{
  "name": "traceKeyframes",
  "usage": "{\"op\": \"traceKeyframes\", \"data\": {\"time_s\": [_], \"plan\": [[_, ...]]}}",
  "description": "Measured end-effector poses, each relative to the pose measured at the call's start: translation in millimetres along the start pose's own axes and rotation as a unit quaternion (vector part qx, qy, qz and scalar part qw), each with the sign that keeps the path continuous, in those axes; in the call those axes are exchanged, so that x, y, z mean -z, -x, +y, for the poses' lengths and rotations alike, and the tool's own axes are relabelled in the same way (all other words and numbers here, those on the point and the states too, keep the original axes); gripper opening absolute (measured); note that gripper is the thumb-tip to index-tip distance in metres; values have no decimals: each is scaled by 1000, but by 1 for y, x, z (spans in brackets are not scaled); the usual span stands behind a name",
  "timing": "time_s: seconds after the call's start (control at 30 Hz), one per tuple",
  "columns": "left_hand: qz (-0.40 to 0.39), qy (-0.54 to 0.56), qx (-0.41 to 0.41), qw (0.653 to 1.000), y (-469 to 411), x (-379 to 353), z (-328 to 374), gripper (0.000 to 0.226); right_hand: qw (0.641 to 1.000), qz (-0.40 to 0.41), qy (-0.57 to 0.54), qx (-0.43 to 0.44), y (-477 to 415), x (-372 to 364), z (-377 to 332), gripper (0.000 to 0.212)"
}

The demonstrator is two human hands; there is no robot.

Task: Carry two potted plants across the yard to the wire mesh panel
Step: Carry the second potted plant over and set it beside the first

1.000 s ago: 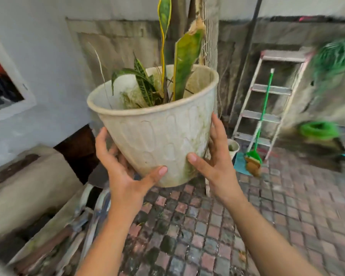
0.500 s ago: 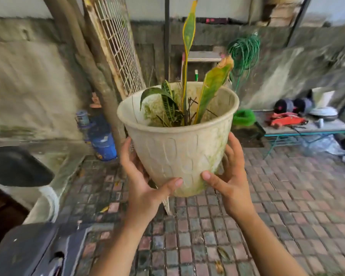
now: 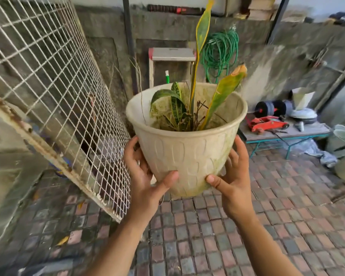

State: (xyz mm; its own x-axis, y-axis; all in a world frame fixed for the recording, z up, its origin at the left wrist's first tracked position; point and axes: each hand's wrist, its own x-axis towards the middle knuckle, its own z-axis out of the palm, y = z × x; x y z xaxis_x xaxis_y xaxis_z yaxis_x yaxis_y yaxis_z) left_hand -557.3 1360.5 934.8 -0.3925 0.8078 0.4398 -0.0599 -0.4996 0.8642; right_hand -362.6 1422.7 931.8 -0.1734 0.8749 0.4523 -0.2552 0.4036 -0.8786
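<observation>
Off to the left a rusty white wire mesh panel [image 3: 54, 100] leans tilted against the grey stained concrete wall [image 3: 108, 52], its lower frame corner coming down onto the mottled brick paving [image 3: 187, 236]. Just to its right, held up in the air above the bricks, is the cream plastic pot with a scale-like relief [image 3: 185, 156], carrying a yellow-edged snake plant [image 3: 199, 76] whose tallest leaf stands upright. The left hand [image 3: 145, 182] cups the pot's lower left side, thumb pressed across the front; the right hand [image 3: 233, 182] clasps the lower right side the same way. Behind the plant a coiled green garden hose [image 3: 221, 48] hangs on the wall. Further right, a low bench [image 3: 287, 132] bears what looks like a red floor jack [image 3: 265, 122], though it is blurred.
</observation>
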Motion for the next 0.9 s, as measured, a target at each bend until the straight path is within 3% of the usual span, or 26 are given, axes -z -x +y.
{"op": "traceKeyframes", "data": {"time_s": [0.23, 0.47, 0.73, 0.9], "plan": [[74, 31, 5, 997, -75, -32, -50, 102, 998, 3, -62, -30, -105, 22, 44, 79], [106, 17, -14, 994, -145, -36, -116, 105, 996, -30, -75, -45, -187, 24, 105, 76], [130, -32, 8, 991, -193, -52, -173, 97, 986, -108, -74, -107, -275, 39, 183, 74], [217, -85, 3, 972, -211, -74, -216, 106, 972, -172, -84, -136, -320, 52, 236, 71]]}}
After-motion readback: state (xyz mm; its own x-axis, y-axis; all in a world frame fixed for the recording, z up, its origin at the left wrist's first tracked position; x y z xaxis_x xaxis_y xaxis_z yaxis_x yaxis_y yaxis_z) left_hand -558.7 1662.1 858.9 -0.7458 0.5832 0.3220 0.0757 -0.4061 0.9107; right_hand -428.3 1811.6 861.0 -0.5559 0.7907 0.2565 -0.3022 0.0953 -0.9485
